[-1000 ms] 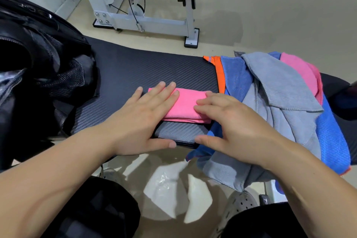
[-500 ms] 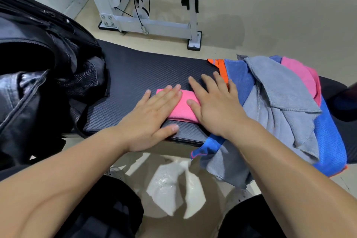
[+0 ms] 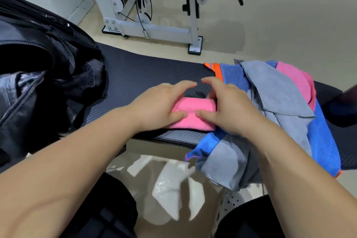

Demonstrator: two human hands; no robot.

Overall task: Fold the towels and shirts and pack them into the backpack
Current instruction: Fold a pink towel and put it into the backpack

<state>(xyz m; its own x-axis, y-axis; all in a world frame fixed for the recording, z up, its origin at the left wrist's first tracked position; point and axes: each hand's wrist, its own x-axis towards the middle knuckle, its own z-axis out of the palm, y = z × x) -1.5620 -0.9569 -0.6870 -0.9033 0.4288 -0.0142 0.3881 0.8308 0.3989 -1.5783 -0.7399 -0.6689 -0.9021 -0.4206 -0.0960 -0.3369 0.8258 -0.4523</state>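
Towel: folded pink towel lies on the bench pad, near its front edge, btwn both hands.
Change: 1 s ago it was a longer flat strip w/ both palms laid on it; half a sec ago the right hand lay flat over its right end. Now it's a shorter, thicker bundle and both hands have closed in round it.
Meaning: fold on this one looks done; prob the pick-up for packing. Not lifted yet, underside still on the pad.
Left hand: fingers arched over the towel's far edge, thumb pressed on the near top; cupped round the left end, not spread.
Right hand: mirror of that; fingers curled over the far right corner, thumb on top, the two thumb tips nearly touching.
Backpack: black backpack stands open at the left end of the pad, apart from the towel.
Pile: just right of the right hand, unfolded heap: grey towel on top, blue shirt w/ orange trim under it, another pink cloth behind. Most of the job still to do.
Beyond: white gym machine on the floor past the pad.
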